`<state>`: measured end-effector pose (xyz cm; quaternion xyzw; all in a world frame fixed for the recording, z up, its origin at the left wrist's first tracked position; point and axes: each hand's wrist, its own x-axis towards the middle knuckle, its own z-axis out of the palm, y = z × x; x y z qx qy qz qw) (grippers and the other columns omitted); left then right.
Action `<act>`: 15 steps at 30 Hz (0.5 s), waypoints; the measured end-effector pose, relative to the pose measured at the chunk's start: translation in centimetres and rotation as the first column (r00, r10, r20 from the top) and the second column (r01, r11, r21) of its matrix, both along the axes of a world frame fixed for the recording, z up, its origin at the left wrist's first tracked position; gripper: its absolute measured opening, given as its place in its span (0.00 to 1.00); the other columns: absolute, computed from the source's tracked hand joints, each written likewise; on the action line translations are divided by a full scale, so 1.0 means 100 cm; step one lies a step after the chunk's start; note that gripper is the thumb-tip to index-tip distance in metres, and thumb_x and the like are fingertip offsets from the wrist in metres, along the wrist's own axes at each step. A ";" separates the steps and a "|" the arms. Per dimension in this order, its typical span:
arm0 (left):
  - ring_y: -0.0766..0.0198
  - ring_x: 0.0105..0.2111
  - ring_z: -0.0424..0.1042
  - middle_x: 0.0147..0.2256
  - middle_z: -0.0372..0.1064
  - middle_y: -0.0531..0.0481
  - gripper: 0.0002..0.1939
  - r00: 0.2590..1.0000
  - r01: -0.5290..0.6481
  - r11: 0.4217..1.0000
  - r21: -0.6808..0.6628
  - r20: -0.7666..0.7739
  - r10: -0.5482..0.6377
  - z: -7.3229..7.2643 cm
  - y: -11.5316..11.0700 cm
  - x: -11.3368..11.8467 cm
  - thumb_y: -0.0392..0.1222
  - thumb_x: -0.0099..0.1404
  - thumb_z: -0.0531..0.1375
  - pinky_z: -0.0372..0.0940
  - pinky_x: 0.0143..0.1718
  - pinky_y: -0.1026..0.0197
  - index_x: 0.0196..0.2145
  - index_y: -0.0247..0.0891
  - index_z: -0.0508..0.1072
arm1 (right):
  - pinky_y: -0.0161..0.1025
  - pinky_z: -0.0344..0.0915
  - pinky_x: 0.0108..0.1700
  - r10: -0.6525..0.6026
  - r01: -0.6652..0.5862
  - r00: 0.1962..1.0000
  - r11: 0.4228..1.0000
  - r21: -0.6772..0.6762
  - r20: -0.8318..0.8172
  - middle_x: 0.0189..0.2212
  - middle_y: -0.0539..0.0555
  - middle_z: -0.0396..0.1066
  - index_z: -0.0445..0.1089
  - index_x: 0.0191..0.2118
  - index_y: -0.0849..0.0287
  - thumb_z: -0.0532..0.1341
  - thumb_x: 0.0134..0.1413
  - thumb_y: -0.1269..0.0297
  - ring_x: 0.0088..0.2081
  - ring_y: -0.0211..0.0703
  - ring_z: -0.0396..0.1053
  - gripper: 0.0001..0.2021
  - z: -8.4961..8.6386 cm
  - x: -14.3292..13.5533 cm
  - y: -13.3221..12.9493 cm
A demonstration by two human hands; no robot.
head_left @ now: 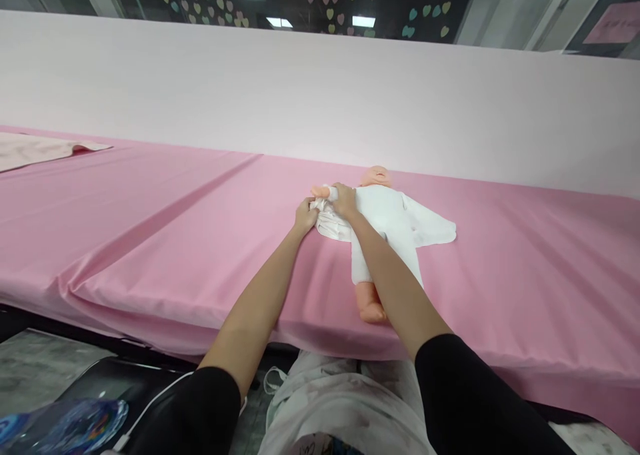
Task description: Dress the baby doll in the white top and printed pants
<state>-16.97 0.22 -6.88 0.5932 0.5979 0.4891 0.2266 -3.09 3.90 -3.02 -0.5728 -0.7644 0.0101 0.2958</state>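
A baby doll point(376, 176) lies on its back on the pink-covered surface, dressed in a white garment point(387, 208). One bare lower leg point(370, 302) of the doll points toward me. My left hand point(307, 215) is closed on a gathered edge of white cloth beside the doll's small hand point(321, 192). Closed around the doll's sleeved arm is my right hand point(345, 200), its fingertips partly hidden. Crumpled white fabric point(334, 227) hangs below both hands. At the right, the other sleeve point(434, 227) lies spread out, with no doll hand showing from it.
The pink cover point(190, 235) has a raised fold on the left. A pale cloth point(40, 150) lies at the far left. Behind stands a white wall point(300, 95) below dark windows. A black chair point(115, 382) with a clear bottle point(65, 425) and a white cable is at lower left.
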 end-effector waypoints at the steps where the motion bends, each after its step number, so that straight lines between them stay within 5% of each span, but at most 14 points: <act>1: 0.58 0.46 0.69 0.46 0.71 0.44 0.21 1.000 0.001 1.000 0.006 -0.005 -0.001 0.000 -0.001 0.001 0.33 0.57 0.55 0.62 0.49 0.59 0.50 0.34 0.69 | 0.46 0.53 0.56 -0.004 0.005 0.999 1.000 0.012 -0.049 0.47 0.55 0.70 0.64 0.51 0.60 0.59 0.47 0.71 0.49 0.47 0.64 0.22 0.000 0.000 0.001; 11: 0.57 0.48 0.68 0.46 0.71 0.43 0.14 0.996 0.007 0.990 0.141 -0.090 0.006 -0.002 -0.001 0.008 0.35 0.63 0.52 0.61 0.52 0.56 0.45 0.35 0.70 | 0.45 0.51 0.56 -0.013 0.011 1.000 0.998 0.065 0.028 0.51 0.61 0.63 0.62 0.54 0.64 0.56 0.48 0.75 0.52 0.50 0.60 0.24 -0.003 -0.001 -0.003; 15: 0.58 0.46 0.69 0.44 0.71 0.44 0.16 0.987 -0.150 0.974 0.170 -0.033 0.158 -0.003 -0.001 0.003 0.30 0.61 0.50 0.62 0.50 0.58 0.45 0.35 0.70 | 0.48 0.49 0.59 -0.078 0.072 0.992 0.995 0.063 0.104 0.51 0.63 0.64 0.62 0.54 0.66 0.57 0.50 0.70 0.51 0.51 0.60 0.23 0.000 -0.003 -0.012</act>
